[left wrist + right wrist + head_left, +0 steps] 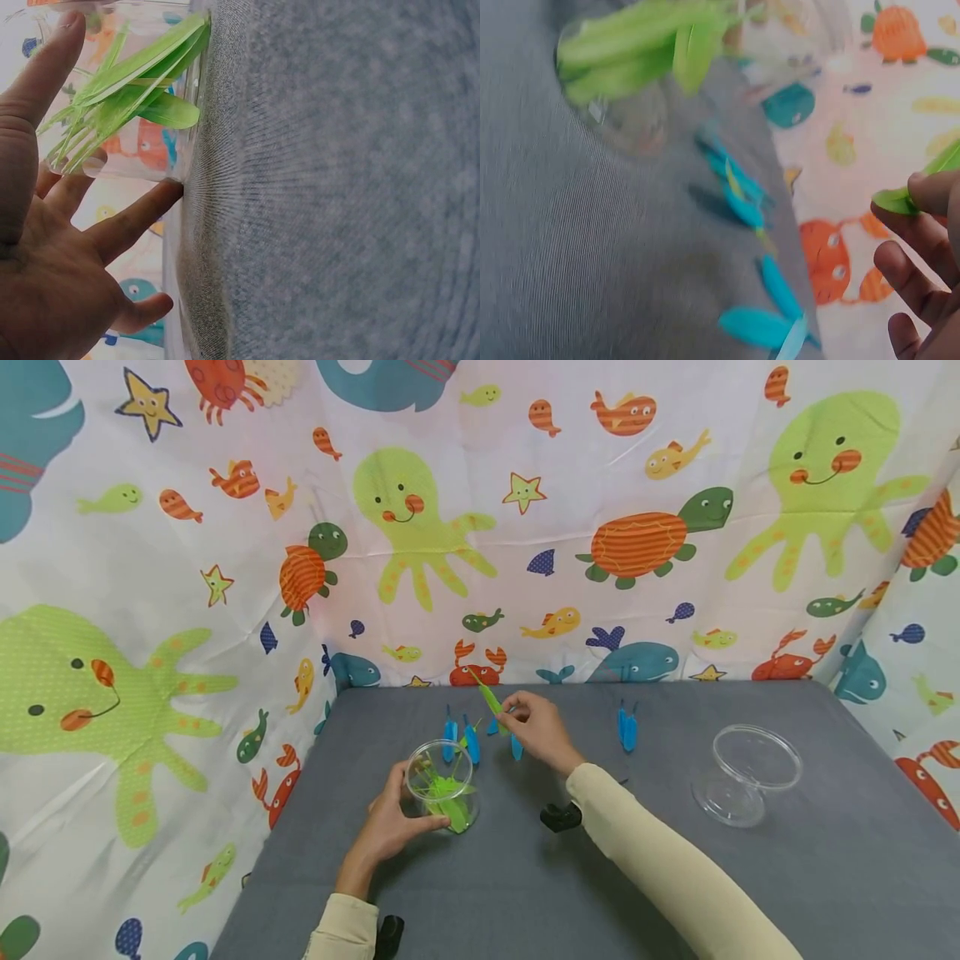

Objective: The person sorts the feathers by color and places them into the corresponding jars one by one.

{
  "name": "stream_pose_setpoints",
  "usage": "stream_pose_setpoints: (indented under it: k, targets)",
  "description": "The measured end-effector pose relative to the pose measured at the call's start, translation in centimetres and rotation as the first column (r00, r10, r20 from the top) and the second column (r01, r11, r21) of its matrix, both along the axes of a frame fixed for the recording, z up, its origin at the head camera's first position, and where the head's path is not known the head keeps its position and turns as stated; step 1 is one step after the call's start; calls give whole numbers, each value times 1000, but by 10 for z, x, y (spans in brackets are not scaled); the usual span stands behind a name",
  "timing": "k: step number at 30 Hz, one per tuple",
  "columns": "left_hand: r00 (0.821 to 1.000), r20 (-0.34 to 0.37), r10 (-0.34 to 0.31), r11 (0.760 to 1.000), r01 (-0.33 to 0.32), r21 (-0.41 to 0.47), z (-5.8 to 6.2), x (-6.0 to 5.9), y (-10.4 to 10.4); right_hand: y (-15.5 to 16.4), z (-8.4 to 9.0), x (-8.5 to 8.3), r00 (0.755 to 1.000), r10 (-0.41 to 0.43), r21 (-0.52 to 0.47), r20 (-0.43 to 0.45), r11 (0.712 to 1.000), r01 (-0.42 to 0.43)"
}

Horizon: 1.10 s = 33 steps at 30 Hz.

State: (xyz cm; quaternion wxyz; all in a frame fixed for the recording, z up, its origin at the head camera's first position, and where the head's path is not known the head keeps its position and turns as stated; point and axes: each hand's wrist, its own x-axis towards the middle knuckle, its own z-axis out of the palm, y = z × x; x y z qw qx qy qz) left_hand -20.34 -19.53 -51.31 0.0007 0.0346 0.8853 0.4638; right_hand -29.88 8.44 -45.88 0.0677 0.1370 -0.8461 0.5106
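A clear plastic cup [441, 785] stands on the grey table [525, 893] with several green feathers [442, 792] inside. My left hand [392, 822] holds the cup's side, fingers spread along its wall [112, 161]. Just behind and to the right of the cup, my right hand [534, 727] pinches a green feather [491, 698] above the table; its tip shows at my fingertips [900, 199]. Several blue feathers [461, 739] lie on the cloth behind the cup, and more blue feathers [627, 729] lie further right.
A second clear cup [750, 770] stands without feathers at the right of the table. A sea-animal patterned curtain [480, 527] walls the table on the left, back and right. A small black clip [558, 817] sits by my right forearm.
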Motion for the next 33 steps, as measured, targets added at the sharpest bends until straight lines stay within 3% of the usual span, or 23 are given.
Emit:
stream_pose_setpoints:
  k: [9, 13, 20, 28, 33]
  targets:
    - [1000, -6, -5, 1000, 5, -3, -2, -2, 0, -22, 24, 23, 993, 114, -80, 17, 990, -112]
    - [1000, 4, -5, 1000, 5, 6, -1, -2, 0, -30, 25, 30, 985, 172, -114, 34, 979, -167]
    - [1000, -2, -13, 1000, 13, 3, -1, -1, 0, -42, 19, 38, 947, 319, -188, 42, 933, -306]
    - [1000, -3, -15, 1000, 15, -11, -1, -1, 0, -44, 14, 40, 926, 376, -205, 42, 910, -361]
    - [1000, -3, -14, 1000, 14, -11, 0, -1, 0, -42, 15, 40, 935, 353, -222, 17, 914, -341]
